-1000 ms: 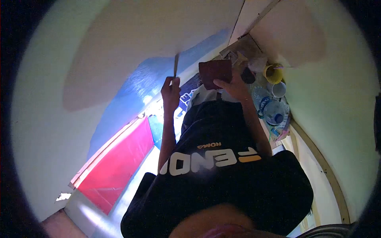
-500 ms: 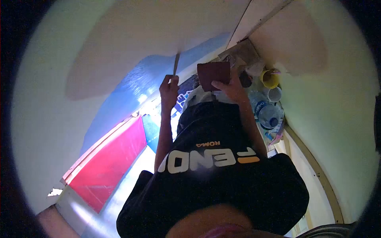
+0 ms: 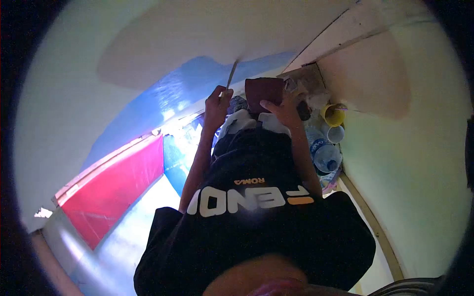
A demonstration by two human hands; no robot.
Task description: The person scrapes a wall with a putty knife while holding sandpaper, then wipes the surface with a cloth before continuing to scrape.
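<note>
left hand [image 3: 217, 101] grip clamped on knife [image 3: 232, 74], blade tip at wall [image 3: 163, 54] | right hand [image 3: 277, 107] grip clamped on board [image 3: 264, 91], near wall | risk: steep blade might gouge wall; one-handed board might slip

Wall [image 3: 163, 44] close ahead, bare and open to the left of left hand [image 3: 216, 101] and its scraper [image 3: 231, 75]. Narrow gap between the hands, part-filled by dark red pad [image 3: 264, 91] in right hand [image 3: 279, 109]. Right side crowded at the corner: yellow cup [image 3: 334, 115], white cup [image 3: 335, 133], plastic bottle [image 3: 323, 154]. Red panel [image 3: 113, 192] low left, well apart.
</note>
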